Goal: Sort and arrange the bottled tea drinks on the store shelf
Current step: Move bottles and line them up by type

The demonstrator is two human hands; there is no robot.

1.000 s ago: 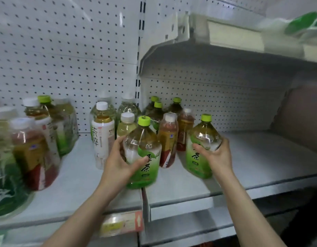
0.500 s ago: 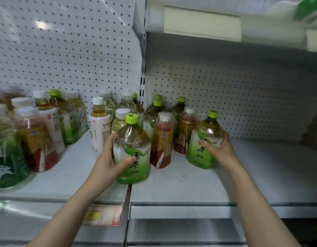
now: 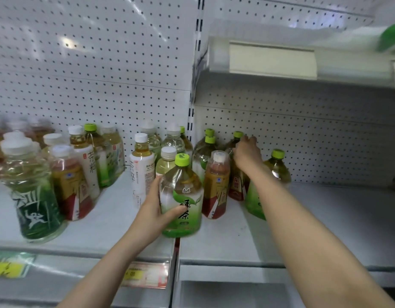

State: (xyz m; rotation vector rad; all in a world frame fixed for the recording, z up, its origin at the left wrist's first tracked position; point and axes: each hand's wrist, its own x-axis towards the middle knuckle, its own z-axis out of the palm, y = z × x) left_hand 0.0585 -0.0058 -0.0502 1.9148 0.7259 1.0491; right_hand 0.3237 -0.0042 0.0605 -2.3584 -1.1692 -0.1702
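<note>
The green tea bottle (image 3: 181, 196) with the lime cap stands upright at the near edge of the shelf (image 3: 325, 218), right over the seam between its two sections. I cannot tell whether its base touches the shelf. My left hand (image 3: 153, 211) grips it from the left, the fingers (image 3: 157, 185) curled round its side and the thumb across the front of the label.

Just right of it stands an amber bottle (image 3: 216, 185) with a white cap under clear wrap. Farther back a red-labelled bottle (image 3: 236, 188) is partly hidden by my right forearm.

My right hand (image 3: 247, 152) reaches to the far row, where its fingertips (image 3: 247, 138) meet a green-capped bottle (image 3: 237, 134) against the pegboard (image 3: 103, 63). I cannot tell whether those fingers are closed on it or only touching.

A second green tea bottle (image 3: 278, 170) stands to the right of that forearm, its lower half covered by the arm. Two more green caps (image 3: 210, 138) show at the far side near the upright.

Left of the held bottle stand a white-labelled bottle (image 3: 142, 170) and a pale bottle (image 3: 167, 161) with a white cap.

Well to the left is a blurred cluster, with a dark green-labelled bottle (image 3: 34, 196) nearest. A price tag (image 3: 145, 274) hangs on the shelf front below my left wrist.
</note>
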